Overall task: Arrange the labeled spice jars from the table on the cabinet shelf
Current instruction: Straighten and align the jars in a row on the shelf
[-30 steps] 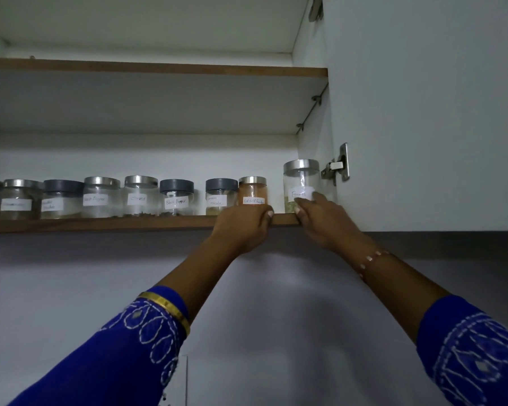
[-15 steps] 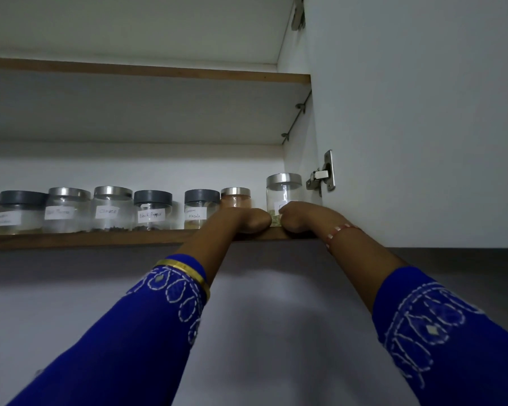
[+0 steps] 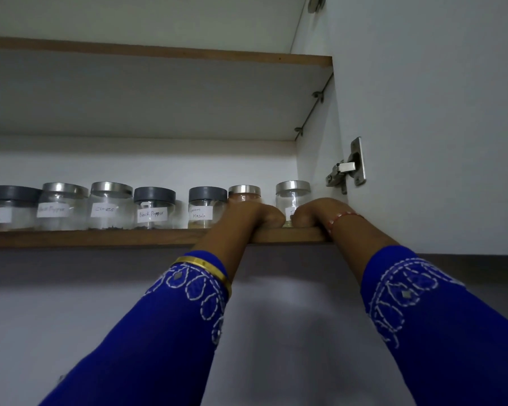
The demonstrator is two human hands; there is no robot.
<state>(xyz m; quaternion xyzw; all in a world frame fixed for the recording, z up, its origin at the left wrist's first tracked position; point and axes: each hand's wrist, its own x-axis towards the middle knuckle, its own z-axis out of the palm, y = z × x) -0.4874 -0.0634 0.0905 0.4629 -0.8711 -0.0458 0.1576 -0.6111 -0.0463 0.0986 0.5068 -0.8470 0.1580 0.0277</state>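
Overhead, I see a wooden cabinet shelf carrying a row of spice jars, viewed from below. My left hand reaches over the shelf's front edge in front of the orange-powder jar, which has a silver lid; the hand's back faces me and I cannot tell whether its fingers grip the jar or only rest there. My right hand lies just right of the left hand, in front of the clear end jar, hiding most of its white label; its fingers are hidden too, so I cannot tell their hold. Left of the orange-powder jar stand the Masala jar, the Black Pepper jar, the Cloves jar and more jars with blurred labels. Right of the end jar, a metal hinge sits on the open cabinet door. Both forearms wear blue embroidered sleeves; a gold bangle circles the left one.
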